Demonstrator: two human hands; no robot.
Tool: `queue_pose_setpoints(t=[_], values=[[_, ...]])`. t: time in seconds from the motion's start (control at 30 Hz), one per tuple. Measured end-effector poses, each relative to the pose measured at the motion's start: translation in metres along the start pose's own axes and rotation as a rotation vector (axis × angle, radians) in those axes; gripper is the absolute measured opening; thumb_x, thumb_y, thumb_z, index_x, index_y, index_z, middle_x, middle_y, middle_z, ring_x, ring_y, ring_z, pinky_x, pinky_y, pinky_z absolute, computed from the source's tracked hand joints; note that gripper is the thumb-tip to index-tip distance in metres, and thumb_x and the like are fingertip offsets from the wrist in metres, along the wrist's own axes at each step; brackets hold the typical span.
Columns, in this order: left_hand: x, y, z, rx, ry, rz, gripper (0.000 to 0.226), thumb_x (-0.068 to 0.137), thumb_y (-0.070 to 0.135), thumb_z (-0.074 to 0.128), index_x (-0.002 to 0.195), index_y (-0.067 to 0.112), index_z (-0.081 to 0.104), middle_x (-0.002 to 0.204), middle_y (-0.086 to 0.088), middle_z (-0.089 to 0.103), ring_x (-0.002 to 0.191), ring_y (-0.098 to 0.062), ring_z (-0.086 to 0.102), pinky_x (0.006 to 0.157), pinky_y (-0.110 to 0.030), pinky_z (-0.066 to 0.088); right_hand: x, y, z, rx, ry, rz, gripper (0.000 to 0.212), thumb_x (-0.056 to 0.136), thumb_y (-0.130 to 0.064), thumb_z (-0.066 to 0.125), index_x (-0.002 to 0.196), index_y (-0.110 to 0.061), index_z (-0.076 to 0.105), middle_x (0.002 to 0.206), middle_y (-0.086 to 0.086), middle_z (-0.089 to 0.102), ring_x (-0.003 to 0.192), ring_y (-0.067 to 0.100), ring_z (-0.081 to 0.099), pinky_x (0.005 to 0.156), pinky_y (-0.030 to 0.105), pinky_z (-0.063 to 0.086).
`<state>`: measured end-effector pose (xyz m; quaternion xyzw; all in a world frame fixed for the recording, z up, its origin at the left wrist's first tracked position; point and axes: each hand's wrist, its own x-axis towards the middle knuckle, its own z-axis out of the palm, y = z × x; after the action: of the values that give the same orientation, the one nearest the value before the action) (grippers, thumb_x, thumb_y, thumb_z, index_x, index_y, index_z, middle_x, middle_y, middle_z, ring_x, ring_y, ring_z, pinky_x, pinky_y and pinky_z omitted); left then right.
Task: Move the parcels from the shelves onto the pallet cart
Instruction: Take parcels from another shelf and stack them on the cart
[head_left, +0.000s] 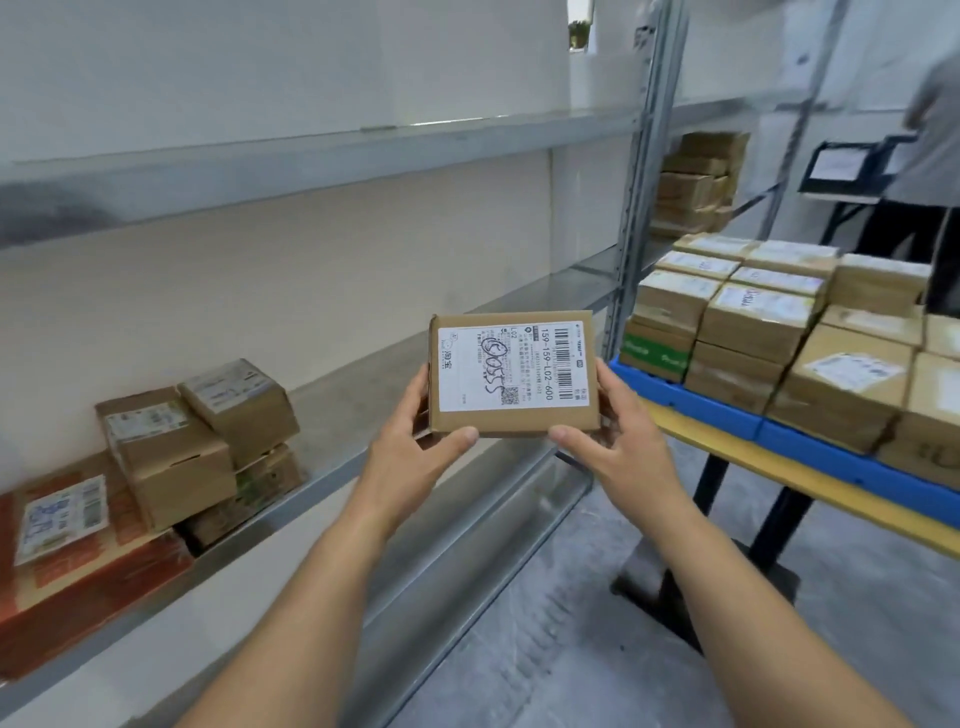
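Note:
I hold a small flat cardboard parcel (511, 327) with a white shipping label in mid-air in front of me. My left hand (421, 441) grips its left side, thumb along the lower edge. My right hand (618, 441) grips its right side the same way. The parcel hangs between the metal shelf (384, 374) on the left and the pallet cart (727, 431) on the right. Several cardboard parcels (779, 332) are stacked on the cart's blue pallet. A few more parcels (208, 436) lie on the shelf at the left, beside a red box (88, 571).
A shelf upright (636, 197) stands between the two shelf bays. More boxes (696, 182) sit on the far shelf. A person (930, 156) stands at the back right beside a small stand with a screen. The cart's black legs (748, 530) rest on the concrete floor.

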<state>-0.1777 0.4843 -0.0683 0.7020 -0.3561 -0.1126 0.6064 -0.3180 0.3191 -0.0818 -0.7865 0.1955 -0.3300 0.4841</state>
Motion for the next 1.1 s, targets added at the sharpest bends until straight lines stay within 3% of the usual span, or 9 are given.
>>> queue_pose_setpoints(t=[0.13, 0.23, 0.43, 0.57, 0.63, 0.8, 0.9, 1.0, 1.1], values=[[0.012, 0.002, 0.053, -0.045, -0.088, 0.012, 0.075, 0.082, 0.011, 0.071, 0.139, 0.042, 0.034, 0.123, 0.028, 0.055, 0.107, 0.013, 0.054, 0.087, -0.008, 0.043, -0.006, 0.021, -0.046, -0.058, 0.096, 0.026, 0.079, 0.081, -0.028, 0.073, 0.146, -0.038, 0.030, 0.135, -0.012, 0.047, 0.119, 0.003, 0.048, 0.106, 0.037, 0.042], [0.021, 0.006, 0.086, -0.050, -0.149, 0.028, 0.074, 0.081, 0.012, 0.072, 0.137, 0.046, 0.035, 0.125, 0.025, 0.056, 0.110, 0.008, 0.056, 0.091, -0.017, 0.045, -0.011, 0.031, -0.077, -0.086, 0.159, 0.051, 0.077, 0.081, -0.029, 0.073, 0.145, -0.038, 0.030, 0.136, -0.013, 0.047, 0.118, 0.000, 0.048, 0.105, 0.037, 0.042], [0.048, 0.018, 0.161, -0.021, -0.304, 0.072, 0.074, 0.081, 0.018, 0.072, 0.138, 0.048, 0.034, 0.127, 0.018, 0.056, 0.110, -0.001, 0.057, 0.087, -0.016, 0.049, -0.021, 0.050, -0.140, -0.140, 0.342, 0.130, 0.076, 0.082, -0.029, 0.072, 0.146, -0.036, 0.030, 0.136, -0.014, 0.045, 0.121, 0.003, 0.045, 0.107, 0.036, 0.039], [0.070, 0.022, 0.209, 0.006, -0.396, 0.086, 0.078, 0.077, 0.036, 0.074, 0.140, 0.050, 0.031, 0.134, 0.012, 0.051, 0.117, -0.010, 0.053, 0.096, -0.036, 0.049, -0.020, 0.060, -0.178, -0.202, 0.450, 0.177, 0.074, 0.083, -0.030, 0.071, 0.145, -0.035, 0.032, 0.135, -0.013, 0.046, 0.122, 0.004, 0.044, 0.105, 0.030, 0.038], [0.083, 0.027, 0.235, -0.004, -0.447, 0.090, 0.078, 0.078, 0.034, 0.074, 0.141, 0.047, 0.031, 0.133, 0.015, 0.051, 0.118, -0.009, 0.052, 0.099, -0.041, 0.046, -0.017, 0.068, -0.197, -0.209, 0.502, 0.199, 0.073, 0.082, -0.032, 0.071, 0.145, -0.035, 0.033, 0.135, -0.014, 0.047, 0.122, 0.005, 0.045, 0.106, 0.033, 0.038], [0.123, 0.037, 0.303, -0.020, -0.533, 0.143, 0.074, 0.080, 0.032, 0.073, 0.140, 0.046, 0.031, 0.137, 0.012, 0.047, 0.122, -0.007, 0.045, 0.101, -0.033, 0.041, 0.003, 0.088, -0.247, -0.222, 0.607, 0.217, 0.081, 0.068, -0.061, 0.064, 0.142, -0.040, 0.036, 0.137, -0.015, 0.049, 0.127, 0.008, 0.046, 0.106, 0.043, 0.041], [0.156, 0.048, 0.342, -0.032, -0.601, 0.171, 0.073, 0.081, 0.036, 0.071, 0.137, 0.052, 0.028, 0.134, 0.015, 0.048, 0.122, -0.005, 0.045, 0.103, -0.037, 0.040, 0.026, 0.096, -0.277, -0.205, 0.682, 0.199, 0.070, 0.074, -0.047, 0.070, 0.138, -0.038, 0.043, 0.131, -0.016, 0.054, 0.120, 0.008, 0.053, 0.101, 0.041, 0.046], [0.195, 0.060, 0.380, -0.041, -0.675, 0.189, 0.063, 0.086, 0.033, 0.066, 0.135, 0.050, 0.031, 0.113, 0.028, 0.050, 0.099, 0.016, 0.046, 0.088, -0.023, 0.039, 0.057, 0.106, -0.309, -0.215, 0.739, 0.197, 0.061, 0.083, -0.024, 0.071, 0.137, -0.036, 0.044, 0.127, -0.014, 0.057, 0.115, 0.005, 0.054, 0.096, 0.031, 0.048], [0.247, 0.070, 0.417, 0.011, -0.754, 0.235, 0.056, 0.090, 0.034, 0.059, 0.140, 0.041, 0.032, 0.108, 0.021, 0.056, 0.094, 0.013, 0.050, 0.075, -0.017, 0.041, 0.097, 0.121, -0.344, -0.265, 0.805, 0.218, 0.061, 0.085, -0.026, 0.069, 0.140, -0.032, 0.043, 0.128, -0.009, 0.057, 0.114, 0.008, 0.054, 0.097, 0.031, 0.047]])
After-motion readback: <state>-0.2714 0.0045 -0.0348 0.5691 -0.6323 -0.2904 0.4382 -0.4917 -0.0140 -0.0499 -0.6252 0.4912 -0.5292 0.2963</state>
